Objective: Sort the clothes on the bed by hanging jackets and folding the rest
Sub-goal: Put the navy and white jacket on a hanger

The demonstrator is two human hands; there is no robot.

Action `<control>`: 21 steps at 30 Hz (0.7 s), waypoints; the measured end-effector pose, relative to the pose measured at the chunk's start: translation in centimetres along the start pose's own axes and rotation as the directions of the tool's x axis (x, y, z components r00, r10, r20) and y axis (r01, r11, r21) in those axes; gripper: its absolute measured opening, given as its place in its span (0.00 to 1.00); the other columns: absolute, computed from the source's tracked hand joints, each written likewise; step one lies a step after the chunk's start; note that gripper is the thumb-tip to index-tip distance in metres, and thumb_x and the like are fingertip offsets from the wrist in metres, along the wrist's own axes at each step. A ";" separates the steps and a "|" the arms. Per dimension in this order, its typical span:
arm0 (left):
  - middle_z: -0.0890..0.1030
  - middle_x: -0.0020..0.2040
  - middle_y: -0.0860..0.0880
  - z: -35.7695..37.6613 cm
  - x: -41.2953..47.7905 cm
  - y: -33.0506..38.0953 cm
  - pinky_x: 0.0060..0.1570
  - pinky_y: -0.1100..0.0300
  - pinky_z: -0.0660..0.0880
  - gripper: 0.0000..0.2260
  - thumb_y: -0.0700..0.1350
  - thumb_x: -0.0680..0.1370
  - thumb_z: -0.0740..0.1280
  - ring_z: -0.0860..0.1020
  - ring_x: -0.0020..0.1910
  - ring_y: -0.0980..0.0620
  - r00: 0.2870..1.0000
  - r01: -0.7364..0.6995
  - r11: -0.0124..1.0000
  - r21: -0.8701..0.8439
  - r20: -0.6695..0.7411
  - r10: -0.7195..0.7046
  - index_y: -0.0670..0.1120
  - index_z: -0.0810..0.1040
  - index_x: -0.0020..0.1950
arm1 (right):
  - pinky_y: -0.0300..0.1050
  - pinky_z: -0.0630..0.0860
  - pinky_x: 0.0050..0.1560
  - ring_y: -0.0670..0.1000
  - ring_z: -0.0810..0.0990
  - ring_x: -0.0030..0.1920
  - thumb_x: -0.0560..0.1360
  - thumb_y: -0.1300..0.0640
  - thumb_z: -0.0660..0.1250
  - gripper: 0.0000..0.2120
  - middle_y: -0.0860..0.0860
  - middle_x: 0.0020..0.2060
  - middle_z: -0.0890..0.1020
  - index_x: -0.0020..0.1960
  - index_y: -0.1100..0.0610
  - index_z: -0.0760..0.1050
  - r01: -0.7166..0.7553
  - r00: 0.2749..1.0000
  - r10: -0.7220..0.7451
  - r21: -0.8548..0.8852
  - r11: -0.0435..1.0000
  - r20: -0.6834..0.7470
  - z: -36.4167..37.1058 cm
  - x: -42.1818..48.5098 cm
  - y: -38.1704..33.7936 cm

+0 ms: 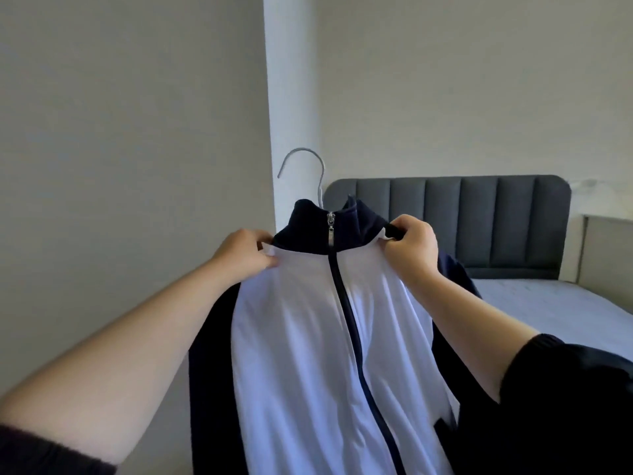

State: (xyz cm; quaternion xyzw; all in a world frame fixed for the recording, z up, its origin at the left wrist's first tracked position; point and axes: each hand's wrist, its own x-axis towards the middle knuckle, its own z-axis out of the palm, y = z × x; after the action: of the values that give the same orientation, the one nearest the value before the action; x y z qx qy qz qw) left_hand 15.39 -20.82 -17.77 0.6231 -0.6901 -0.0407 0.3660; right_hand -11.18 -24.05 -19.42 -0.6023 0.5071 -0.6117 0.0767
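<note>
In the head view, the zipped white-and-navy jacket (308,337) hung mid-frame on a hanger (303,166), whose metal hook rose at 12 o'clock from the collar. The left hand (245,253) pinched the jacket's shoulder at 9 o'clock of the collar. The right hand (412,245) clutched the other shoulder at 3 o'clock. The bed (548,303) lay behind, at 3 o'clock.
</note>
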 end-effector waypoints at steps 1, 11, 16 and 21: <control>0.78 0.39 0.51 -2.3 -0.5 0.0 0.36 0.63 0.68 0.08 0.43 0.70 0.73 0.77 0.41 0.50 1.000 0.025 1.000 -0.016 -0.004 -0.026 0.49 0.81 0.48 | 0.42 0.68 0.33 0.48 0.72 0.31 0.70 0.62 0.66 0.04 0.48 0.29 0.76 0.37 0.55 0.74 0.012 1.000 -0.012 0.021 1.000 -0.007 0.4 -0.2 -1.9; 0.82 0.57 0.47 -23.0 -5.5 -3.2 0.64 0.51 0.70 0.28 0.68 0.76 0.52 0.79 0.58 0.48 0.938 0.319 0.910 -0.264 0.224 -0.264 0.50 0.80 0.56 | 0.48 0.73 0.41 0.54 0.77 0.40 0.71 0.62 0.65 0.02 0.51 0.36 0.79 0.41 0.58 0.76 0.147 0.988 -0.132 0.235 0.961 -0.077 6.8 -1.9 -18.1; 0.84 0.51 0.48 -29.8 -7.8 -4.3 0.52 0.56 0.77 0.20 0.61 0.78 0.61 0.83 0.50 0.49 0.932 0.359 0.933 -0.024 0.068 -0.357 0.46 0.81 0.55 | 0.49 0.72 0.43 0.55 0.75 0.41 0.71 0.63 0.64 0.02 0.51 0.38 0.78 0.40 0.59 0.75 0.249 0.968 -0.221 0.327 0.912 -0.119 11.3 -2.4 -25.3; 0.78 0.34 0.51 -34.1 -9.7 -6.3 0.36 0.61 0.69 0.09 0.45 0.76 0.69 0.75 0.35 0.51 0.919 0.187 0.981 0.044 -0.360 -0.159 0.42 0.79 0.37 | 0.46 0.65 0.37 0.53 0.72 0.39 0.72 0.64 0.62 0.04 0.46 0.34 0.73 0.39 0.58 0.72 0.351 0.935 -0.340 0.385 0.854 -0.099 15.1 -2.6 -29.6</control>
State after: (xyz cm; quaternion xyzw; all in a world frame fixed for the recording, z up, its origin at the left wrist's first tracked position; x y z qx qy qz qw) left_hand 39.14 0.04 -0.58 0.6924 -0.5560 0.0672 0.4549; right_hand 17.08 -16.15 -3.61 -0.6469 0.2575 -0.7134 0.0790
